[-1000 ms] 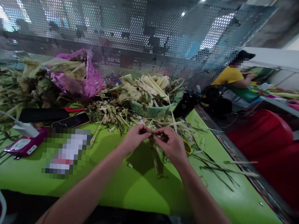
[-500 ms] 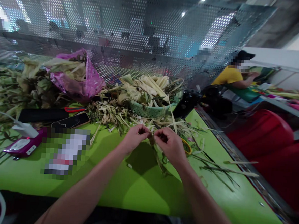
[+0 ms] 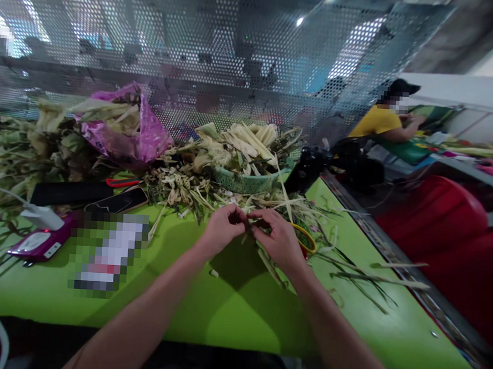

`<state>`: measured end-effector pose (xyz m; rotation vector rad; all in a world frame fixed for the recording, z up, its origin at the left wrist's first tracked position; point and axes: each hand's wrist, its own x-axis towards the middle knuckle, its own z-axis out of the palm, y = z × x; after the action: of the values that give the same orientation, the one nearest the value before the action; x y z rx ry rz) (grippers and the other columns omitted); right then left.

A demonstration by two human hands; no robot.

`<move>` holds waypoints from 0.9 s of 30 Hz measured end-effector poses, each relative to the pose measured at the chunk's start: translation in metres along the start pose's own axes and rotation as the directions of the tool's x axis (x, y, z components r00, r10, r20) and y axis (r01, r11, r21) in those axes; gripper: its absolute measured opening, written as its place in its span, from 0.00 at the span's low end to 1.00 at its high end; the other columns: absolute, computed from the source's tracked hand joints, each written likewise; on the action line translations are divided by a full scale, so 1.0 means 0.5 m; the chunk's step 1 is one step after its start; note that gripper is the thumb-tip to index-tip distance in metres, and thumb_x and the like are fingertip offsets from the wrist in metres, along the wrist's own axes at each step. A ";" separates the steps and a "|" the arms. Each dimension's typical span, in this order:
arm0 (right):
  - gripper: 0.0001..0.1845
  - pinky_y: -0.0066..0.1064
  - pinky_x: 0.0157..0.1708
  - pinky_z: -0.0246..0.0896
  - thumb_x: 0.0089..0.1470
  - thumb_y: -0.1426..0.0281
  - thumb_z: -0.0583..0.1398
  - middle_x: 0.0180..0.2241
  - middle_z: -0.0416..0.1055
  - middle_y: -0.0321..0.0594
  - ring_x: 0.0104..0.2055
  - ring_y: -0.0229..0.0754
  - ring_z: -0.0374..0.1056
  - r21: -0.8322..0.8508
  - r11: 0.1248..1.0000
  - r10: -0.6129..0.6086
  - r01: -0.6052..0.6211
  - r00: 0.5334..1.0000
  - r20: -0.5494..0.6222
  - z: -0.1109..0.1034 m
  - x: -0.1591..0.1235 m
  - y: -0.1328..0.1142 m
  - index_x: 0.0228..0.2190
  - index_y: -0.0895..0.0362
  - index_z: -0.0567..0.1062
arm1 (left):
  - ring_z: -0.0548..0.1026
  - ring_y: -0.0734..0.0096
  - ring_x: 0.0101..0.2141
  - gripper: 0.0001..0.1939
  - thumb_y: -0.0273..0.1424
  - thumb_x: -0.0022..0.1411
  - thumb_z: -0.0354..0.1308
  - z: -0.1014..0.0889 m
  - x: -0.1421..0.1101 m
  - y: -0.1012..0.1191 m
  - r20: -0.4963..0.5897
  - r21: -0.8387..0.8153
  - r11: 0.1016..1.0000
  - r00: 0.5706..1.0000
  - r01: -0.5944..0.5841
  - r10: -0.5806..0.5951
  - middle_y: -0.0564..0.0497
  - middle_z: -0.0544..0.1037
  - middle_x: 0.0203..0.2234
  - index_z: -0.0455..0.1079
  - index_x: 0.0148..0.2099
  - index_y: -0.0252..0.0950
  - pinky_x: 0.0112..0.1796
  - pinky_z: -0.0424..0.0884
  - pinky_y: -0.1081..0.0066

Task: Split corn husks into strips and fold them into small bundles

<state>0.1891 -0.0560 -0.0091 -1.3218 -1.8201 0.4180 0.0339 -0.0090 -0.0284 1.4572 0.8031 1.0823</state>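
My left hand is closed in a pinch over the middle of the green table. Close beside it, my right hand pinches too, its fingertips almost meeting the left ones. Between them is a thin, brownish strip of dried husk, mostly hidden by the fingers. A longer pale green husk strip lies below the right hand. Yellow-handled scissors rest just right of that hand, partly covered. Beyond both hands, loose husk scraps spread in front of a green basket heaped with pale husks.
At left are a purple power strip with a white plug, a phone, a red-handled tool and a pink bag of husks. A black object stands right of the basket. Red chairs and a person in yellow are at right.
My right fingers have straightened somewhat and shifted slightly left, across toward the left fingertips. The husk hanging beneath my hands shows less now. More of the scissors' handle is uncovered.
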 end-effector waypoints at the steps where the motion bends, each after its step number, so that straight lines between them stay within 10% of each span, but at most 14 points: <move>1: 0.14 0.34 0.42 0.63 0.49 0.75 0.58 0.39 0.73 0.41 0.40 0.43 0.69 0.018 0.999 0.030 -0.030 0.999 0.018 0.003 -0.001 0.005 0.40 0.54 0.74 | 0.68 0.77 0.27 0.06 0.21 0.44 0.56 0.000 0.000 -0.002 -0.005 0.032 0.999 1.000 -0.023 0.024 0.56 0.70 0.23 0.66 0.29 0.34 0.31 0.63 0.75; 12: 0.17 0.31 0.35 0.63 0.41 0.75 0.58 0.29 0.74 0.37 0.32 0.40 0.69 0.353 0.901 0.255 -0.252 0.966 0.040 0.024 0.004 0.026 0.38 0.58 0.74 | 0.73 0.68 0.34 0.09 0.20 0.54 0.53 0.015 -0.017 0.013 -0.027 0.612 0.756 0.949 -0.234 0.315 0.49 0.77 0.33 0.70 0.36 0.36 0.37 0.67 0.70; 27: 0.14 0.34 0.42 0.62 0.44 0.73 0.57 0.34 0.76 0.38 0.38 0.42 0.69 0.418 0.863 0.298 -0.284 0.954 0.033 0.011 0.010 0.002 0.35 0.56 0.78 | 0.70 0.70 0.37 0.10 0.19 0.59 0.50 0.015 -0.020 0.015 0.009 0.594 0.745 0.929 -0.303 0.371 0.50 0.72 0.35 0.69 0.38 0.37 0.40 0.66 0.71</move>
<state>0.1850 -0.0498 -0.0111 -1.2845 -1.3960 0.8934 0.0368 -0.0222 -0.0228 2.1524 1.0385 1.2556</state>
